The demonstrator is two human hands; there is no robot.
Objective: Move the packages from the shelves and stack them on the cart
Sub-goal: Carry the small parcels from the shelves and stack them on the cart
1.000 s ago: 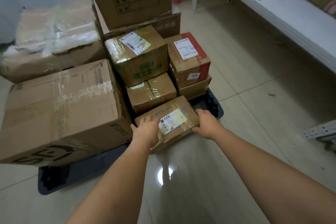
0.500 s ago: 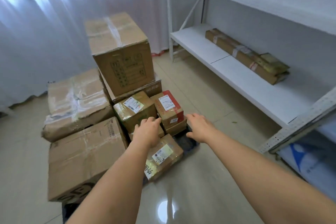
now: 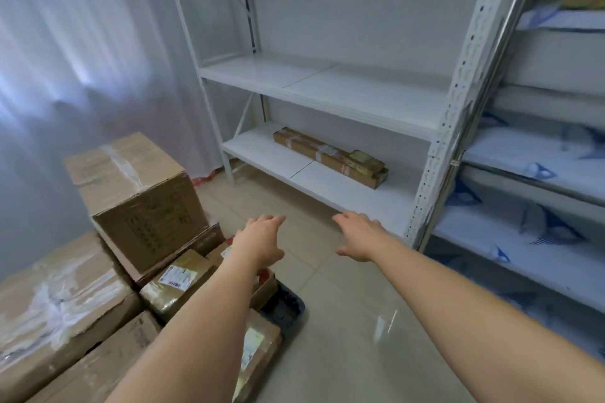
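Now both hands — left hand (image 3: 258,244), right hand (image 3: 358,234) — fingers released, holding nothing, above floor.

Printing on the big box (image 3: 154,229) and the small box's label (image 3: 176,276) is too blurred to read.

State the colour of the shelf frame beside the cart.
White, seen best in the head view: the shelf frame.

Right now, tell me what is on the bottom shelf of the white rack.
One long cardboard package lies on the bottom shelf, toward the back. Its underside is hidden.
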